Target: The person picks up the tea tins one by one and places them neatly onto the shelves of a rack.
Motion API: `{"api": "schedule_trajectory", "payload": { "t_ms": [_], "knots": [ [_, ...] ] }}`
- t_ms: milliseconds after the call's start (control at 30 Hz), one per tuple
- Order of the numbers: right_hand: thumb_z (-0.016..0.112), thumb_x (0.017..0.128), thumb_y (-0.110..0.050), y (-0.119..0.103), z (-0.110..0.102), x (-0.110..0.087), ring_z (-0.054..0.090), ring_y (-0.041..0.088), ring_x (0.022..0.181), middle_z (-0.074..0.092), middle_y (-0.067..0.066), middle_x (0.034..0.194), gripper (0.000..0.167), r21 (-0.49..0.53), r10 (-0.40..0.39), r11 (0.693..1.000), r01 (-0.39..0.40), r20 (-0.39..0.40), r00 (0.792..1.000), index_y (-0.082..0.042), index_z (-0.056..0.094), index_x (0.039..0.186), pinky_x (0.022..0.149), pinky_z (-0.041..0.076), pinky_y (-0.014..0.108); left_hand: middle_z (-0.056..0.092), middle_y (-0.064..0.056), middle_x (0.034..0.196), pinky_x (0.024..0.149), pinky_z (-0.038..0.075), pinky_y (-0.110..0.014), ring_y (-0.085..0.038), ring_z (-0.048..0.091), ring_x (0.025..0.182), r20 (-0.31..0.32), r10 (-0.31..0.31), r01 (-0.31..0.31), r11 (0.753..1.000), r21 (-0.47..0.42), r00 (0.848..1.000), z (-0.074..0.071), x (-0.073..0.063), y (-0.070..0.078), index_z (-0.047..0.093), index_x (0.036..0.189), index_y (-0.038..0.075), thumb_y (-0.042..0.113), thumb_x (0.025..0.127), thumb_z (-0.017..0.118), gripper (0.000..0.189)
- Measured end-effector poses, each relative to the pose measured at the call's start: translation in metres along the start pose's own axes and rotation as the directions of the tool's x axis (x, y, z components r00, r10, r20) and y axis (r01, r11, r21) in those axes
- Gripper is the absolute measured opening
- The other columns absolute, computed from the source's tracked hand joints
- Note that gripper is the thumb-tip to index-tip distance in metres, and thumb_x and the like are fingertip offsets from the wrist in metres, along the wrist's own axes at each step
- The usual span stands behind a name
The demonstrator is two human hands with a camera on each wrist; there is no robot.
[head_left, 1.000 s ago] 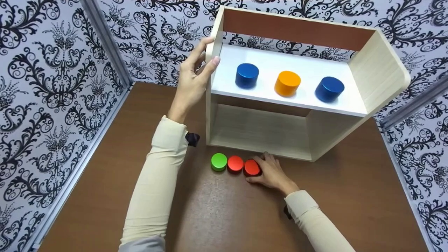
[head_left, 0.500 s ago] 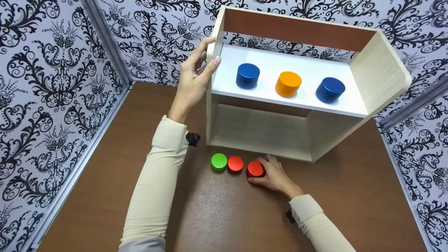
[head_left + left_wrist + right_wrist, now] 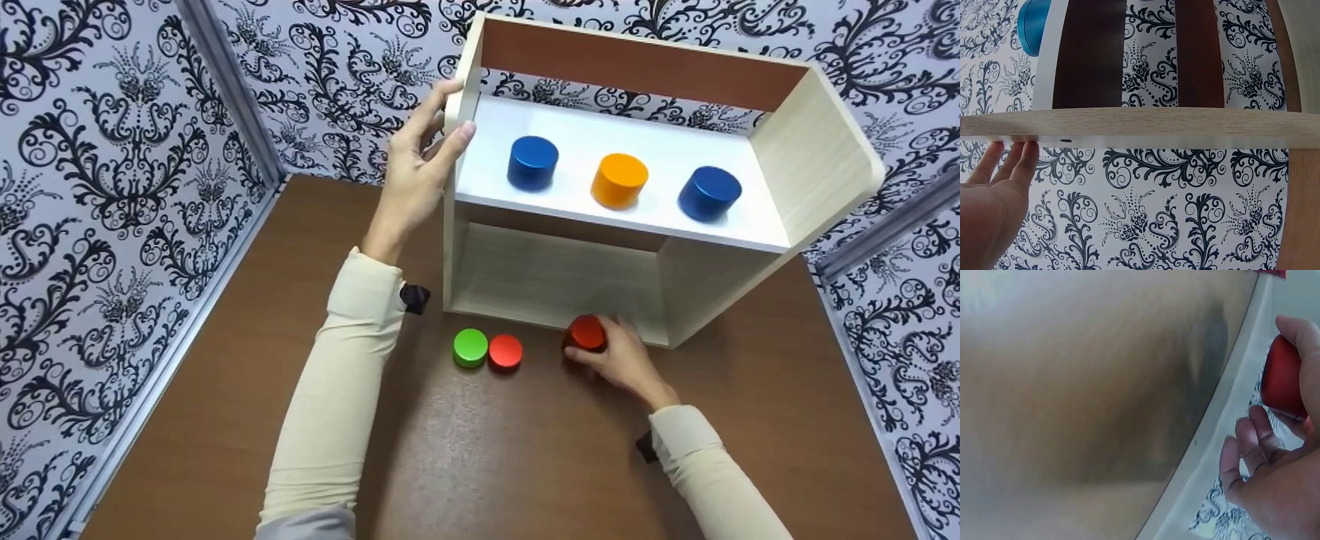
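My left hand point(image 3: 414, 176) grips the left side panel point(image 3: 463, 94) of a small two-level wooden shelf, thumb at the inner front edge and fingers outside. In the left wrist view, several fingertips point(image 3: 1028, 147) press against that panel's outer face. My right hand point(image 3: 626, 361) pinches a red cylinder point(image 3: 586, 332) between thumb and fingers, just in front of the shelf's lower front edge. The right wrist view shows the red cylinder point(image 3: 1282, 379) under the thumb, other fingers loosely bent below. To its left, a green cylinder point(image 3: 470, 347) and a second red cylinder point(image 3: 505, 352) stand side by side on the table.
On the white upper board point(image 3: 585, 120) stand a blue cylinder point(image 3: 532, 163), an orange cylinder point(image 3: 619, 181) and another blue cylinder point(image 3: 709, 193). Below is the pale lower board point(image 3: 555, 274). Patterned walls point(image 3: 97, 225) enclose the brown table point(image 3: 465, 465).
My right hand has drawn the red cylinder away from its neighbouring red one, to the right and then up toward the shelf's lower edge. The left hand keeps its grip on the panel.
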State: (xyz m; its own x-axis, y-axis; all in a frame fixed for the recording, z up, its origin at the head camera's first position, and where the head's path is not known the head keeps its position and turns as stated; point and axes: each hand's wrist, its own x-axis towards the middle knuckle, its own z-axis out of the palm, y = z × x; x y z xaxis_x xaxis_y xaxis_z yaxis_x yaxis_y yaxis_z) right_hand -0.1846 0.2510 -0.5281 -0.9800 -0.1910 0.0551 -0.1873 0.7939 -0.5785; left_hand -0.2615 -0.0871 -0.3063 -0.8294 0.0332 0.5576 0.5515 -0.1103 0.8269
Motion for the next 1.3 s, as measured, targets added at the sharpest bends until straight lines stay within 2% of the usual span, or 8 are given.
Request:
{"api": "schedule_trajectory", "payload": {
  "t_ms": [67,167,400,633,867,1033,1133,1300],
  "knots": [
    [0.084,0.084,-0.037,0.005,-0.004,0.003,0.059,0.036,0.102,0.06,0.02,0.113,0.06,0.005,0.019,1.0,-0.019,-0.008,1.0,0.0,0.062,0.127,0.088,0.053,0.053,0.06,-0.016,0.128,0.096,0.054,-0.046,-0.028,0.061,0.114,0.0,0.012,-0.012,1.0,-0.002,1.0,0.0,0.0,0.0,0.052,0.147,0.008,0.009,0.1,0.064,0.048],
    [0.083,0.086,-0.035,0.012,-0.01,0.008,0.061,0.038,0.103,0.06,0.022,0.115,0.059,0.012,0.041,0.999,-0.04,-0.022,0.999,0.001,0.061,0.126,0.091,0.053,0.055,0.061,-0.016,0.126,0.096,0.055,-0.046,-0.028,0.061,0.112,0.002,0.034,-0.034,0.999,-0.003,0.999,-0.001,0.0,-0.002,0.052,0.146,0.007,0.009,0.1,0.063,0.047],
    [0.082,0.085,-0.037,0.023,-0.019,0.02,0.058,0.045,0.111,0.054,0.028,0.121,0.068,0.001,0.081,0.997,-0.081,-0.076,0.994,0.007,0.056,0.13,0.095,0.051,0.059,0.066,-0.016,0.107,0.083,0.055,-0.047,-0.028,0.06,0.097,-0.002,0.028,-0.028,1.0,0.013,1.0,-0.001,0.001,-0.004,0.053,0.146,0.01,0.012,0.101,0.063,0.046],
    [0.079,0.088,-0.03,0.033,-0.022,0.024,0.055,0.051,0.115,0.049,0.034,0.127,0.072,0.004,0.132,0.991,-0.132,-0.066,0.989,0.013,0.047,0.137,0.098,0.049,0.062,0.063,-0.014,0.096,0.079,0.054,-0.044,-0.028,0.058,0.091,0.001,0.032,-0.032,0.999,0.026,1.0,-0.001,0.001,-0.005,0.053,0.146,0.011,0.012,0.101,0.063,0.046],
    [0.076,0.09,-0.029,0.041,-0.022,0.027,0.053,0.053,0.116,0.047,0.036,0.126,0.071,-0.025,0.156,0.987,-0.158,-0.053,0.986,0.014,0.046,0.137,0.1,0.047,0.063,0.063,-0.019,0.099,0.087,0.055,-0.049,-0.032,0.06,0.097,0.0,0.027,-0.027,1.0,0.008,1.0,0.0,0.002,-0.004,0.053,0.146,0.009,0.011,0.1,0.064,0.047],
    [0.075,0.092,-0.031,0.042,-0.023,0.03,0.05,0.054,0.121,0.045,0.037,0.131,0.074,-0.028,0.175,0.984,-0.176,-0.025,0.984,0.014,0.043,0.14,0.103,0.045,0.064,0.061,-0.015,0.09,0.081,0.054,-0.046,-0.028,0.058,0.089,0.004,0.04,-0.04,0.999,0.019,0.999,0.0,0.002,-0.004,0.052,0.146,0.009,0.01,0.1,0.064,0.047],
    [0.075,0.091,-0.032,0.041,-0.023,0.031,0.051,0.054,0.121,0.046,0.037,0.132,0.074,-0.032,0.187,0.982,-0.187,-0.018,0.982,0.013,0.044,0.139,0.104,0.044,0.064,0.06,-0.011,0.088,0.077,0.054,-0.045,-0.023,0.056,0.085,0.006,0.046,-0.046,0.999,0.025,0.999,0.0,0.002,-0.004,0.052,0.146,0.009,0.011,0.1,0.064,0.047],
    [0.076,0.09,-0.037,0.04,-0.022,0.034,0.054,0.052,0.116,0.051,0.034,0.127,0.07,-0.042,0.205,0.978,-0.206,-0.026,0.978,0.011,0.051,0.135,0.1,0.047,0.063,0.064,-0.015,0.095,0.084,0.054,-0.049,-0.029,0.06,0.093,0.008,0.052,-0.053,0.999,0.012,0.999,-0.001,0.002,-0.005,0.052,0.146,0.008,0.01,0.1,0.064,0.047]
  ]
}}
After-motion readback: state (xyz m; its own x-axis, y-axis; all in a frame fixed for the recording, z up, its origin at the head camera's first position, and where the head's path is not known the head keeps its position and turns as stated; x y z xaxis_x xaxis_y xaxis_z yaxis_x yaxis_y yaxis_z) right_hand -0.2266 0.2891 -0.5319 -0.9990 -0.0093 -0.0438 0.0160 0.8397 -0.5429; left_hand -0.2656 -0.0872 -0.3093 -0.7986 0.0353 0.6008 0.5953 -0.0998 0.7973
